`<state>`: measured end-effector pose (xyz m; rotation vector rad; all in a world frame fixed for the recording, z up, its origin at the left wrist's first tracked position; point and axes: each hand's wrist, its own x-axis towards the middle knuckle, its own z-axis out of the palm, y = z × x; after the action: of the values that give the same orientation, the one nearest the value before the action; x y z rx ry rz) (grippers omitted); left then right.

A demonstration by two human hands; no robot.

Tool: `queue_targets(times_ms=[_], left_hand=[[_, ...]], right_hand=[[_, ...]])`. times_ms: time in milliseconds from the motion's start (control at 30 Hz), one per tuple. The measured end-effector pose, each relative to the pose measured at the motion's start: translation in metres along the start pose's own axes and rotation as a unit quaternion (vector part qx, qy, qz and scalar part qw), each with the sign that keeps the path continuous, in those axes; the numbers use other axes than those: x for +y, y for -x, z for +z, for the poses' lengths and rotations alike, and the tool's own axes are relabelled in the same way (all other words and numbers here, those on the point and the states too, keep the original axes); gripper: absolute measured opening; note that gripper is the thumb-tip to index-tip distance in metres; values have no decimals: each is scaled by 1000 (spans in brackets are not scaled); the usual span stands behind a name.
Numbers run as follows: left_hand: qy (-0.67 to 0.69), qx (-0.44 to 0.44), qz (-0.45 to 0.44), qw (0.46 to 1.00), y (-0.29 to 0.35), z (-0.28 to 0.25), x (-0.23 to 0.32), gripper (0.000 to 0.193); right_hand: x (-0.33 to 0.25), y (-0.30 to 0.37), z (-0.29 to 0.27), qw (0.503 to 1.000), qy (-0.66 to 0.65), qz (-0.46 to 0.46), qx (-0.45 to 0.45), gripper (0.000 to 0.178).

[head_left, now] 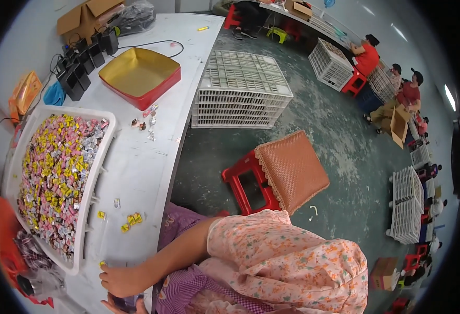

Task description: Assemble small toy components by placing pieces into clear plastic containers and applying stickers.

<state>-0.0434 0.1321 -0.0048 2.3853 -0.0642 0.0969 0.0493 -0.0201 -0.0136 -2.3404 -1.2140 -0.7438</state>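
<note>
My right hand is over the white table at the lower left, its fingers closed. A yellow-wrapped candy shows at its fingertips. Below it, partly cut off by the lower edge, my left hand curls round a dark, shiny thing that I cannot make out. Just beyond my right hand lie several loose yellow candies and a silver one. A white tray on the left is heaped with wrapped candies in yellow, pink and silver.
A red box with a gold inside stands farther back, near black adapters and cables. To the right are a red stool with a brown cushion and stacked white crates. Several people sit along the far right.
</note>
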Motion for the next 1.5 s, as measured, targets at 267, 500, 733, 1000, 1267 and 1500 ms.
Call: queue_targets(times_ms=[267, 500, 733, 1000, 1267, 1500], left_hand=[[60, -5, -33, 998, -2, 4, -3, 112], [108, 88, 28, 990, 9, 13, -19, 119], [3, 43, 14, 999, -4, 13, 12, 114], [-5, 124, 80, 989, 1, 9, 13, 120], [-7, 156, 0, 988, 4, 1, 4, 119], [-101, 234, -68, 965, -15, -23, -6, 98]], right_hand=[[-3, -2, -3, 998, -6, 57, -27, 17], [-5, -1, -8, 998, -60, 23, 10, 18], [22, 13, -31, 978, -181, 8, 99, 12], [21, -6, -32, 987, -162, -11, -1, 17], [78, 13, -67, 975, -210, 71, 7, 20], [90, 49, -63, 991, -96, 75, -63, 15]])
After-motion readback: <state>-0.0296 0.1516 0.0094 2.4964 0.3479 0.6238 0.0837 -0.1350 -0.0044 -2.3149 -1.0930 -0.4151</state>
